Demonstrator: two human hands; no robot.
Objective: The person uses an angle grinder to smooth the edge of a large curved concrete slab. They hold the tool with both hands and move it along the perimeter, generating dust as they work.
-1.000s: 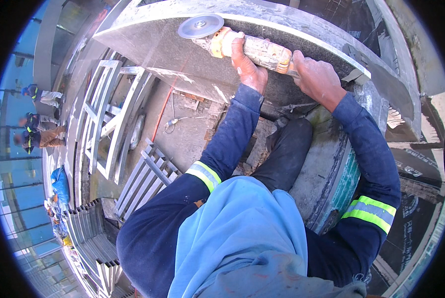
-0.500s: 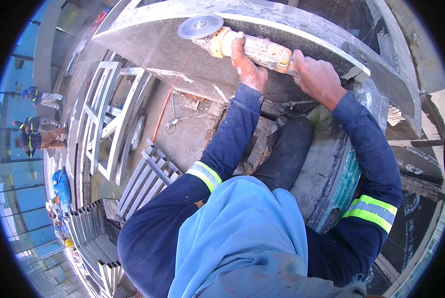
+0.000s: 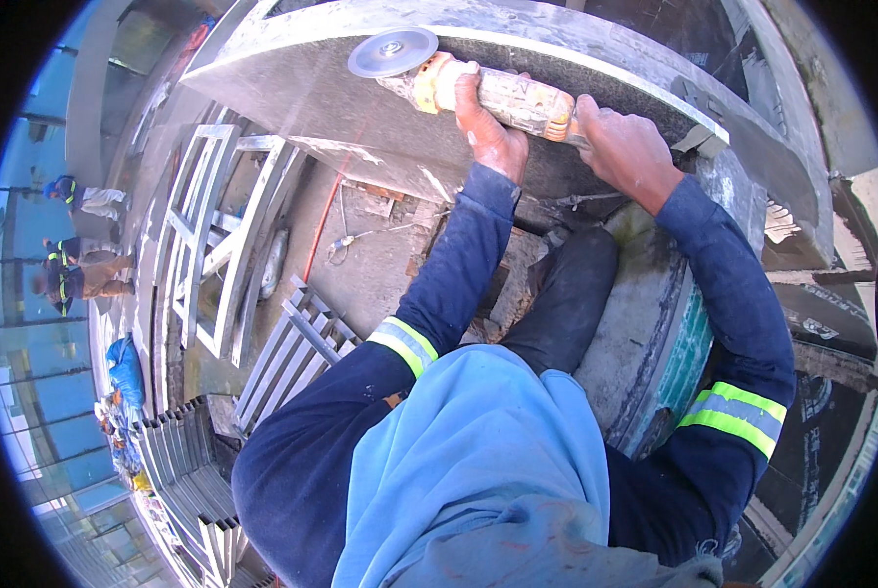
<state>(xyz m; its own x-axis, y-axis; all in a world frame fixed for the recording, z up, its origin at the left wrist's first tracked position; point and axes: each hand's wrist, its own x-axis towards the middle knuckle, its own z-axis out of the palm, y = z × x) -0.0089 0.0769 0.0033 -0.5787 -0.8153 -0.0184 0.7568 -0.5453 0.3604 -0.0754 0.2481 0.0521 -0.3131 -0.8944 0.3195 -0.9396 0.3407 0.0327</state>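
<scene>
Both hands hold a dusty orange-and-white angle grinder (image 3: 527, 104) with a round grey disc (image 3: 394, 52) at its left end. My left hand (image 3: 490, 130) wraps round the body just behind the head, thumb on top. Farther back, my right hand (image 3: 623, 147) grips the rear end, its fingers closed. The disc lies over the pale upper edge of a dark stone slab (image 3: 292, 108); whether it touches the slab I cannot tell. Part of the grinder's body is hidden under my fingers.
White metal frames (image 3: 225, 245) and grey metal bars (image 3: 287, 358) stand at the left, with stacked metal channels (image 3: 189, 461) nearer me. A red hose (image 3: 323, 225) and a thin cable (image 3: 370, 233) cross the dusty floor. Two people in reflective workwear (image 3: 76, 269) are at the far left.
The grinder and both hands stay almost in place, with only a very slight shift of the disc to the left. The grip is the same.
</scene>
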